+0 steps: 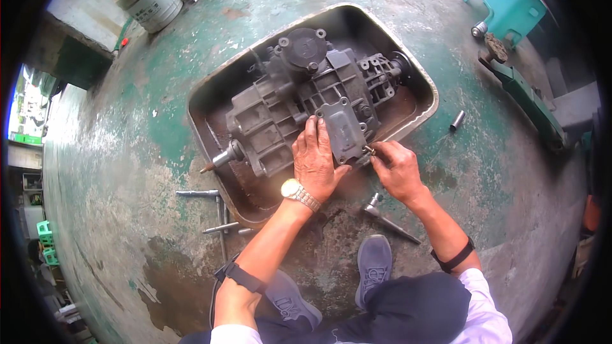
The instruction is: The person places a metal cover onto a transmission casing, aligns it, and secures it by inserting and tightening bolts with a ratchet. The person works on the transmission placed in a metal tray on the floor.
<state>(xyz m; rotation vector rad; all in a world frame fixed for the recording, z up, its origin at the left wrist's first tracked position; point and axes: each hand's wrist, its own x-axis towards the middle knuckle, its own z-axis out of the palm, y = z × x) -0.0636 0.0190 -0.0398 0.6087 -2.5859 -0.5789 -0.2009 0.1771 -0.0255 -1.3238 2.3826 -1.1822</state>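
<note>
A shallow metal pan (415, 100) is set on a worn green floor (153, 134), beneath and beyond the fingers. In it a grey gearbox (319, 86) is laid. Work on a cover fastening is judged to be the step in hand; whether it is being fitted or freed cannot be told. The gearbox's long axis is slanted: its shaft (227, 154) is pointed out left of the left fingers and nearer, its other end right and away. By the left hand (315, 156), index and middle fingers together, the left edge of the cover plate (341, 134) is touched; the thumb is spread apart. The plate's long axis is run away from the fingers, near end leaned right. A socket wrench (394, 222) is laid nearer than the right fingers, a loose socket (457, 120) to their right. By the right hand (396, 167), thumb and index apparently pinched together, a small brassy bolt (368, 150) is held at the plate's near right corner. A steady plate and careful alignment seem called for next.
</note>
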